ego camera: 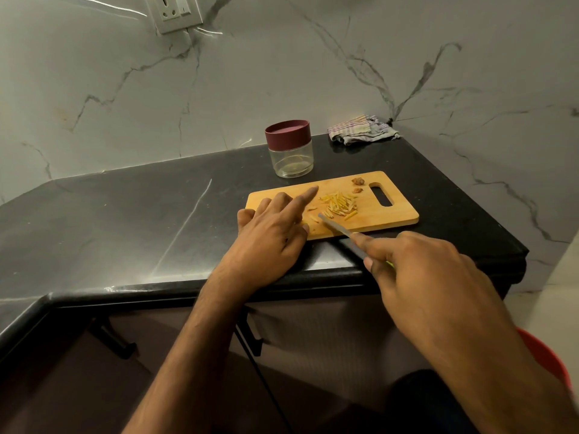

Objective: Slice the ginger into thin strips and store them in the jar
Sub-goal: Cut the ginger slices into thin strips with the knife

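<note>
Wooden cutting board [385,211] on a black stone counter [125,214], head view. Yellow ginger strips [340,205] lie piled at the board's centre; two brown ginger scraps [358,185] sit farther back by the handle slot. The left hand [275,227] rests flat on the board's left end, fingers extended. The right hand [413,264] grips a knife [336,228], blade tip touching the near strips. The glass jar [289,148], maroon lid on, stands just beyond the board; a striped cloth [360,130] lies far right.
</note>
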